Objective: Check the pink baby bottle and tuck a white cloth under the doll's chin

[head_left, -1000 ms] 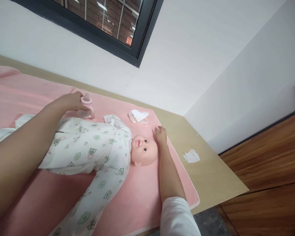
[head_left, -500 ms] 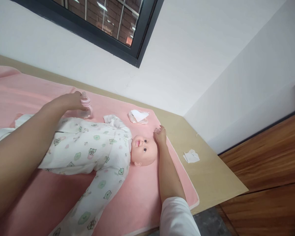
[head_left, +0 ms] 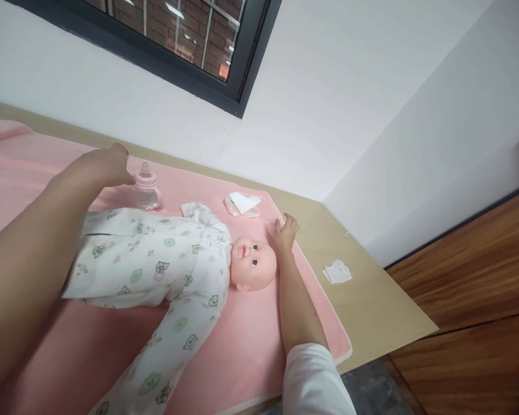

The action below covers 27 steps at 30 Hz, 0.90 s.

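Observation:
A baby bottle [head_left: 146,190] with a pink collar and a clear teat stands upright on the pink blanket [head_left: 246,346]. My left hand [head_left: 110,164] is just left of it, thumb and fingers apart; the thumb is very near the bottle's side, and I cannot tell whether it touches. A baby doll [head_left: 254,264] in white printed clothes [head_left: 155,253] lies on its back beside the bottle, partly behind my left forearm. Beyond the doll's head, near the blanket's edge, my right hand [head_left: 286,232] has its fingers spread and nothing visible in them.
Near the back of the blanket lies a clear packet with white paper [head_left: 244,203]. A crumpled white tissue [head_left: 337,271] rests on the bare wood of the table [head_left: 372,314]. White walls [head_left: 328,104] and a dark-framed window [head_left: 237,86] stand behind; wood panels [head_left: 480,276] are at right.
My left hand has let go of the baby bottle and drawn back left, leaving it standing. My right hand has opened; the small clear thing at its fingers is no longer visible.

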Tool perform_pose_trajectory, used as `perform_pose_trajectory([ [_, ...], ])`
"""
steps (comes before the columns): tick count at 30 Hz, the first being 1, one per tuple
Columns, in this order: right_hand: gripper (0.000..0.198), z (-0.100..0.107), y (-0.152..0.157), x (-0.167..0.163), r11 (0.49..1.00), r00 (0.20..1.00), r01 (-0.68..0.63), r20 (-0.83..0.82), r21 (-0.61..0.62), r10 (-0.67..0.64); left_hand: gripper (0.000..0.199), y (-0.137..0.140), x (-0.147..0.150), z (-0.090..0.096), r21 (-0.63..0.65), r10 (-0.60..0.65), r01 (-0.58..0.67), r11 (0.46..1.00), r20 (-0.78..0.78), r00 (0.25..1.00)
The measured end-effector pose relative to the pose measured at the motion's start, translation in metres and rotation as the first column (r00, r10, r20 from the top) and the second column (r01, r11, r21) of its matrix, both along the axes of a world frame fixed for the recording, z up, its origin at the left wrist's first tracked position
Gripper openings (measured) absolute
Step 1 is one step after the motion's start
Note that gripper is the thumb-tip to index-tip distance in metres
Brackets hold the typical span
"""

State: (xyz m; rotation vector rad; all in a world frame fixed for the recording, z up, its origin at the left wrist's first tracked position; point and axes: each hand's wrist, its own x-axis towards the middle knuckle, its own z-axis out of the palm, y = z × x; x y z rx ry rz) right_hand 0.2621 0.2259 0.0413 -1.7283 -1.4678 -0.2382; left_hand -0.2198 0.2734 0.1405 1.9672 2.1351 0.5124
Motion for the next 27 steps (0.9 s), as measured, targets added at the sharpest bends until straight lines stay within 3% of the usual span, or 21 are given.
perform_pose_trajectory([
  [2, 0.04, 0.003, 0.0, -0.007, 0.998, 0.996, -0.04, 0.08, 0.047, 0.037, 0.095, -0.006, 0.004, 0.008, -0.042, 0.059, -0.061, 0.997, -0.039, 0.998],
  [4, 0.036, 0.003, 0.002, -0.015, 0.996, 0.986, -0.089, 0.144, 0.022, 0.085, 0.091, -0.013, 0.01, 0.016, 0.02, 0.053, -0.052, 0.998, -0.055, 0.997],
  [8, 0.034, 0.001, 0.007, -0.036, 0.964, 0.946, -0.172, 0.241, -0.201, 0.219, 0.069, -0.037, 0.034, 0.034, 0.165, -0.001, 0.009, 0.986, -0.043, 0.999],
  [13, 0.03, -0.003, 0.01, -0.057, 0.886, 0.907, -0.184, 0.275, -0.425, 0.32, 0.057, -0.075, 0.072, 0.049, 0.283, -0.172, 0.172, 0.944, -0.026, 0.985],
  [17, 0.03, -0.001, 0.004, -0.063, 0.823, 0.892, -0.209, 0.242, -0.528, 0.382, 0.054, -0.103, 0.102, 0.049, 0.344, -0.372, 0.357, 0.868, -0.023, 0.928],
  [22, 0.033, 0.003, -0.002, -0.066, 0.78, 0.869, -0.243, 0.228, -0.577, 0.439, 0.048, -0.118, 0.146, 0.041, 0.22, -0.612, 0.585, 0.78, 0.08, 0.786],
  [27, 0.034, 0.007, -0.004, -0.065, 0.772, 0.876, -0.233, 0.217, -0.591, 0.43, 0.05, -0.089, 0.188, 0.036, -0.032, -0.748, 0.749, 0.662, 0.042, 0.662],
])
